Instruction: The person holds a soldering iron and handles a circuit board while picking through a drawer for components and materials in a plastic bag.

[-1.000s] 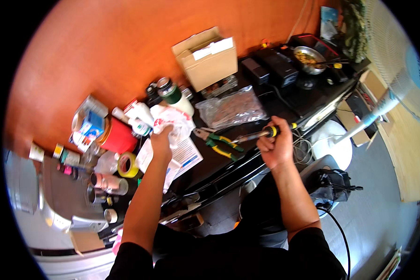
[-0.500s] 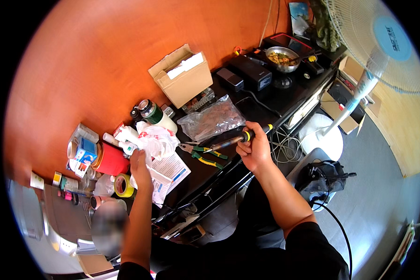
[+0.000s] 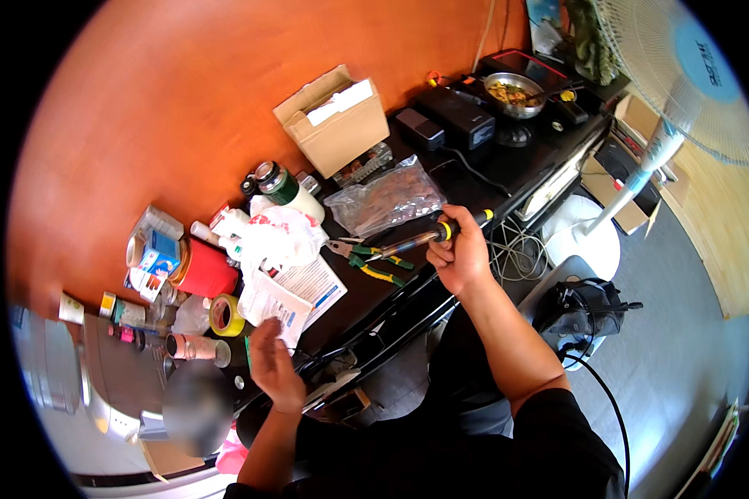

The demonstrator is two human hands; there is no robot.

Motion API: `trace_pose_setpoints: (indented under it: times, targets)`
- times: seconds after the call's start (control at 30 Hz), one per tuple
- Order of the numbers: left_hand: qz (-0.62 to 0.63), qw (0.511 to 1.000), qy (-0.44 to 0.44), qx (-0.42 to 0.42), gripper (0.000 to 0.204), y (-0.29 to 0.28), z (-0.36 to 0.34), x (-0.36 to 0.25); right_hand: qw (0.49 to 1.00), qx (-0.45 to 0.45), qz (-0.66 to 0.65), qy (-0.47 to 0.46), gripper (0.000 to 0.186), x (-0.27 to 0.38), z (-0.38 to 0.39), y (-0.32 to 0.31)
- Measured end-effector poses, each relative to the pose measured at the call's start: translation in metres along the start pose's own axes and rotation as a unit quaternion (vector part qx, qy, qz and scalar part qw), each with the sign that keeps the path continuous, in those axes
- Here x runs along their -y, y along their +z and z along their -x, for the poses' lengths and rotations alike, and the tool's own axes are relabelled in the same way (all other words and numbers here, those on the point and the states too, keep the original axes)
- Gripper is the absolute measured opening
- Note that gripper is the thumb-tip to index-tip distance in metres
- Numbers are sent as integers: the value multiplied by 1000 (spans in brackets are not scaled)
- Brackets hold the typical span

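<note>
In my right hand is a screwdriver-like tool with a black and yellow handle. Its thin shaft points left over the table. My left hand hangs just in front of the papers at the table's near edge, fingers loosely stretched and nothing visible in them. Beneath the tool's tip lie pliers with green and yellow handles. Behind them is a clear plastic bag with brownish contents. A crumpled white plastic bag rests beside printed sheets.
A yellow tape roll, a red container and a thermos crowd the left side. An open cardboard box stands at the wall. Farther right are a metal bowl of food and a standing fan.
My left hand has drawn back from the white plastic bag toward me, to the near side of the papers. My right hand still holds the tool in nearly the same place.
</note>
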State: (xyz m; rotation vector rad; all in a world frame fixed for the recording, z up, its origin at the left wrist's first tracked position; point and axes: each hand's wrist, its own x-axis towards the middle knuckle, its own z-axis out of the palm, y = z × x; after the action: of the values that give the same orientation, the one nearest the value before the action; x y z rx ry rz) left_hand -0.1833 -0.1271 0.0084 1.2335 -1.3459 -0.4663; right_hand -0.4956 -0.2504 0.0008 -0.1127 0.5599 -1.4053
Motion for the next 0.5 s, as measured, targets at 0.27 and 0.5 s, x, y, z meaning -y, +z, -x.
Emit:
trace_pose_setpoints:
  times: [0.27, 0.5]
  targets:
    - [-33, 990, 49, 125, 22, -8, 31, -23, 1000, -2, 9, -3, 25, 1, 2, -2]
    - [-35, 992, 81, 88, 22, -43, 35, -9, 998, 23, 49, 17, 26, -24, 5, 11]
